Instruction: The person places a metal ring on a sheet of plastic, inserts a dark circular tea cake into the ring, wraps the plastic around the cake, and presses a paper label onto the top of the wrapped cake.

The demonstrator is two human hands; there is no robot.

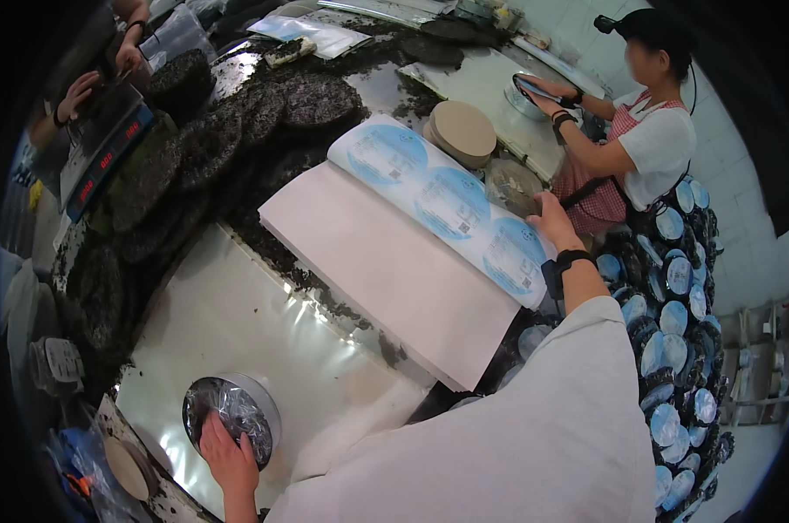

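Observation:
My left hand (pixel 231 458) lies with its fingers stretched over clear plastic film covering dark material in a round metal ring (pixel 268 410). The ring rests on a pale, shiny sheet (pixel 238 314) at the near left. Out to the right, my right hand (pixel 556 222) has curled fingers at the far edge of a sheet of round blue labels (pixel 451 205). Its fingertips are partly hidden, but they seem to grip that edge. The label sheet curls over a stack of white sheets (pixel 394 270). Just beyond that hand is a clear-wrapped round disc (pixel 510 186).
Dark round cakes (pixel 320 100) are piled at the far left, beside a scale (pixel 107 161) where another person's hands (pixel 79 94) are. A co-worker (pixel 643 131) presses on a metal ring (pixel 527 103). Beige discs (pixel 460 131) stand nearby; several labelled cakes (pixel 673 349) are heaped right.

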